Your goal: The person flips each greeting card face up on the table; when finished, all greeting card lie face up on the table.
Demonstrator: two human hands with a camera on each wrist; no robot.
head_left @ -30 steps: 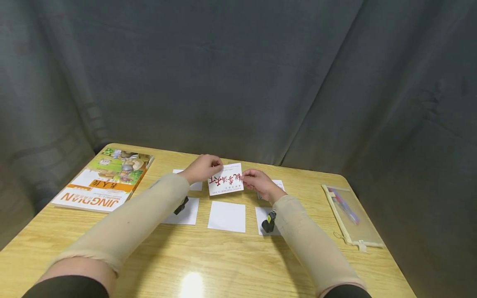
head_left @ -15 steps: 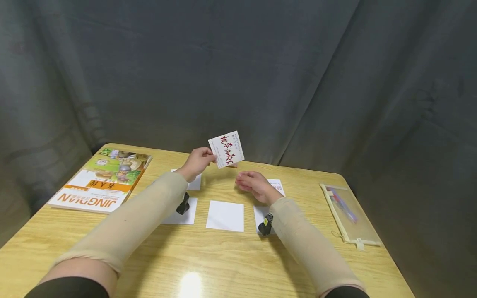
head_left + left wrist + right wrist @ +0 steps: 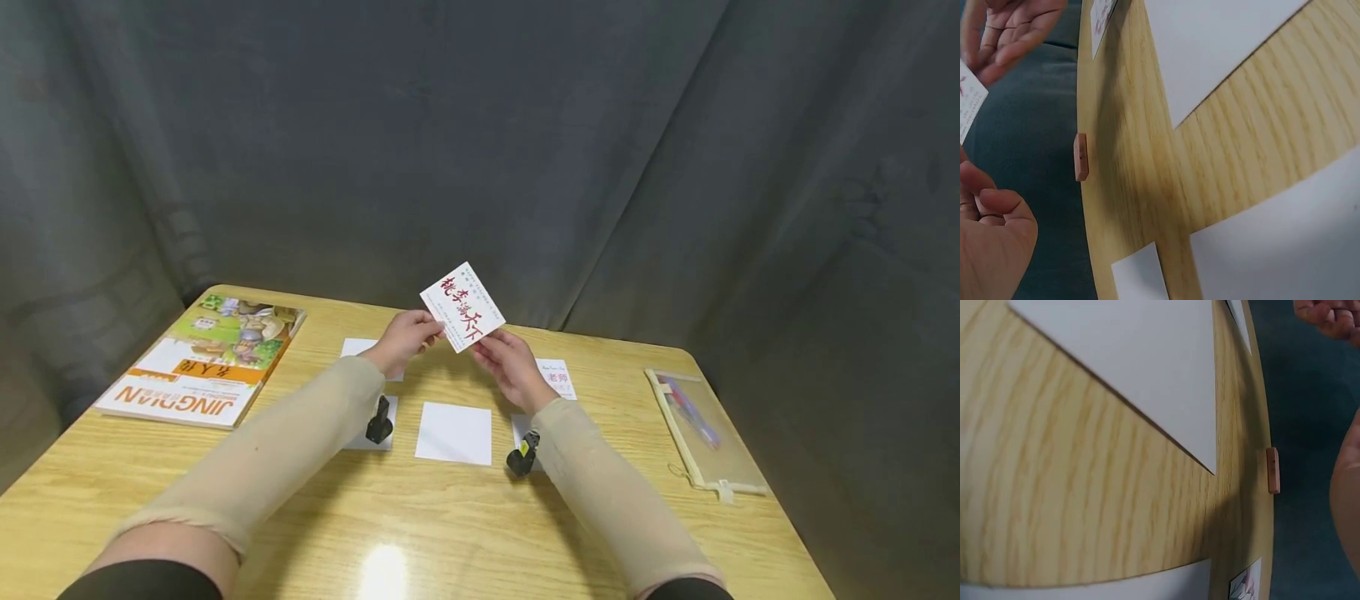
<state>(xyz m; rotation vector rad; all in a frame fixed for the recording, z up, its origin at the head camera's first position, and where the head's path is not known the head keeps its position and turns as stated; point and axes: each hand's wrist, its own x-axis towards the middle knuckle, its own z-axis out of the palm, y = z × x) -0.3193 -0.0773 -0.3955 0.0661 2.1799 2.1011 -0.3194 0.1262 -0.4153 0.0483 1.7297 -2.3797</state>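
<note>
A white card with red brush characters is held up above the far part of the table, tilted so one corner points upward. My left hand pinches its lower left edge between thumb and fingers. At the lower right corner, my right hand grips the same card. In the left wrist view only part of the card shows, between both hands. Under my arms lie more white cards: a blank one in the middle, and one with pink characters beside my right hand.
A small reddish-brown block sits at the table's far edge. On the left lies a thick book with a colourful cover. A mesh zip pouch with pens is at the right. A dark curtain hangs behind the table.
The card has risen off the far middle of the table and been turned round so its characters face upright. My right hand let go of it, then took hold of its lower right corner.
</note>
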